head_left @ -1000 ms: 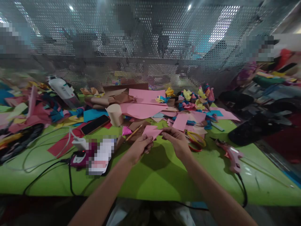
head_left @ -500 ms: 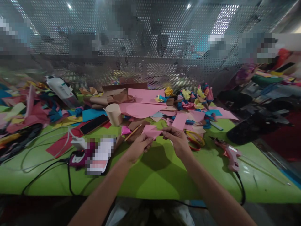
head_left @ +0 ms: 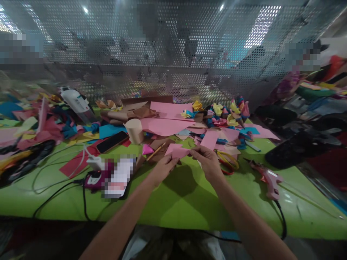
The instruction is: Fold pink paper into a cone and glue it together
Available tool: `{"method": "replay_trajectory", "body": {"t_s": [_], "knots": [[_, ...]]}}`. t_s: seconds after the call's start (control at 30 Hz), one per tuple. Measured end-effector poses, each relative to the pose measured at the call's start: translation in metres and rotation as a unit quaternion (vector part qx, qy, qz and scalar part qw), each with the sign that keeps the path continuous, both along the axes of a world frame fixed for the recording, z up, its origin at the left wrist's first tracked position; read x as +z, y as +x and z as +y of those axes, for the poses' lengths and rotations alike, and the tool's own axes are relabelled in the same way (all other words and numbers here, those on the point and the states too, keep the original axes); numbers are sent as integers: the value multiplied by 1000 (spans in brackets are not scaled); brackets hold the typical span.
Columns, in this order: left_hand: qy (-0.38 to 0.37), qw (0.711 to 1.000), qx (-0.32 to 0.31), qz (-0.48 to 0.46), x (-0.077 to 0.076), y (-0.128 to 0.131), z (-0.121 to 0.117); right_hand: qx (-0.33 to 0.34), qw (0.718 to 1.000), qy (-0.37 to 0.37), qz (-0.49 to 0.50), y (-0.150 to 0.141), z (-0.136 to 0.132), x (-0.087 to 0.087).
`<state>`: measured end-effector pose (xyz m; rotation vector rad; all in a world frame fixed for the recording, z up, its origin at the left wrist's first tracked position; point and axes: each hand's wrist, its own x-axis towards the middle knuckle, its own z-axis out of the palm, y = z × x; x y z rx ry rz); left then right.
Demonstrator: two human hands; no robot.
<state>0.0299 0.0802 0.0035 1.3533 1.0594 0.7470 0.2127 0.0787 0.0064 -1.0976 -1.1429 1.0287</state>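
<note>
Between my hands, above the green table, is a small piece of pink paper (head_left: 176,151) with a pointed right end. My left hand (head_left: 165,168) pinches its lower left edge. The fingertips of my right hand (head_left: 207,160) are closed on its right tip. Just beyond the paper lie a pencil (head_left: 156,151) and a small bright pink packet (head_left: 147,149). Scissors (head_left: 227,162) with yellow and red handles rest beside my right hand, partly hidden by it.
A pink glue gun (head_left: 269,178) lies at the right, its cord over the table edge (head_left: 189,224). At left are a phone (head_left: 120,178), a dark phone (head_left: 112,142) and a power strip (head_left: 94,180) with cables. Paper scraps, a cardboard roll (head_left: 135,131) and paper flowers (head_left: 230,112) fill the back.
The pink paper has flattened a little and shows more of its face. Both hands keep their hold on it. The whole view has shifted slightly.
</note>
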Motion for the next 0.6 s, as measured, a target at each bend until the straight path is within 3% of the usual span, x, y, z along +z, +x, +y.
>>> {"method": "replay_trajectory", "body": {"t_s": [0.27, 0.4, 0.6], "knots": [[181, 975, 10, 127, 4, -4, 2, 48, 997, -38, -53, 0, 2, -2], [191, 972, 33, 136, 5, -7, 3, 42, 995, -42, -82, 3, 3, -3], [191, 970, 126, 85, 10, -10, 3, 119, 986, -63, -101, 4, 2, -2]]}}
